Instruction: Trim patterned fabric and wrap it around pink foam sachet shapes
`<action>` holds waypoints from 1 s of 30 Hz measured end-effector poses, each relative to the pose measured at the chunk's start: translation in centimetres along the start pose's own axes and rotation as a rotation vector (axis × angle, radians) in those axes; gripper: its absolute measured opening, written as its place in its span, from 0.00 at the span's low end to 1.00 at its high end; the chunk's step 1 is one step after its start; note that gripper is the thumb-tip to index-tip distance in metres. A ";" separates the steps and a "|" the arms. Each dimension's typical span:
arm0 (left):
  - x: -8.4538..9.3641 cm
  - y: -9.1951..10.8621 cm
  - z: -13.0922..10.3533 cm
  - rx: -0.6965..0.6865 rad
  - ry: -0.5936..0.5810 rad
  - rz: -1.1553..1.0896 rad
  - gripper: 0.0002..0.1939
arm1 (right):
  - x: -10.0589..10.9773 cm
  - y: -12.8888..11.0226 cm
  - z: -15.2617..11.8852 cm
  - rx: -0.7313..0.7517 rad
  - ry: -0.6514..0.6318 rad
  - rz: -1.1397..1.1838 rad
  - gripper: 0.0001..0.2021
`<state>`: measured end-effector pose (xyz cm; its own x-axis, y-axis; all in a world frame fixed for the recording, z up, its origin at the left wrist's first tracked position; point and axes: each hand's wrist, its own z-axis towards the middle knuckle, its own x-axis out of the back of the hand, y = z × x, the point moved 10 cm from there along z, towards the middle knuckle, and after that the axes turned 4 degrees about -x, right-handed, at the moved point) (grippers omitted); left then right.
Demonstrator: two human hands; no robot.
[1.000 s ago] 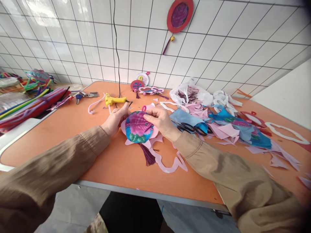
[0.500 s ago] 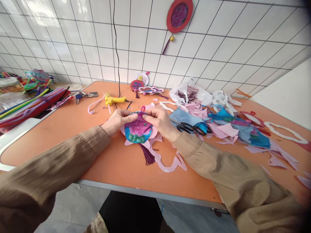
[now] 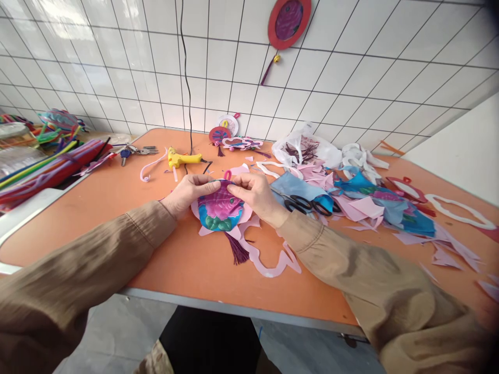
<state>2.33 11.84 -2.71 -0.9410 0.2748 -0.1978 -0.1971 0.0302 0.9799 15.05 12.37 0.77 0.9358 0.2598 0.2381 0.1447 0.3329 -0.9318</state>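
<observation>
Round magenta-and-blue fabric disc (image 3: 220,210), backed in scalloped pink sheet (image 3: 247,214), is mid-frame. The left hand (image 3: 187,193) has moved from the disc's left side to its top, beside the right hand (image 3: 257,195); both pinch that edge, fingers closed, apparently working one spot. Green leaves (image 3: 218,224) mark its bottom, above a purple thread tassel (image 3: 237,250).

- No text, label, brand, number or sign could be read anywhere in the frame.
- Faint reddish marks at the plastic bag (image 3: 328,155), right of upper centre, were too blurred to tell as print.
- The yellow glue gun (image 3: 186,158) showed no legible lettering.
</observation>
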 end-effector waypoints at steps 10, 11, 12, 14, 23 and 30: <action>0.5 -1.9 0.3 0.075 -0.014 0.017 0.20 | -0.3 -0.1 -0.2 -0.005 -0.021 0.021 0.12; 0.4 -1.9 0.3 0.078 -0.019 0.015 0.20 | -0.3 -0.1 -0.2 -0.005 -0.018 0.022 0.12; 0.3 -1.9 0.3 0.081 -0.023 0.017 0.19 | -0.3 -0.1 -0.2 -0.005 -0.015 0.021 0.12; 0.3 -1.8 0.2 0.087 -0.017 0.031 0.19 | -0.2 -0.1 -0.1 -0.004 -0.010 0.019 0.12; 0.0 -0.7 -0.2 0.034 0.013 0.086 0.16 | -0.1 0.0 -0.1 -0.002 -0.004 -0.005 0.14; 0.3 -0.9 -0.2 0.058 0.025 0.048 0.15 | 6.1 -4.9 0.6 0.072 0.052 -0.327 0.10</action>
<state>2.18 11.69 -3.70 -0.9557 0.2534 -0.1499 -0.1356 0.0732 0.9881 19.84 12.88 6.98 0.8590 0.0831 0.5052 0.4185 0.4544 -0.7864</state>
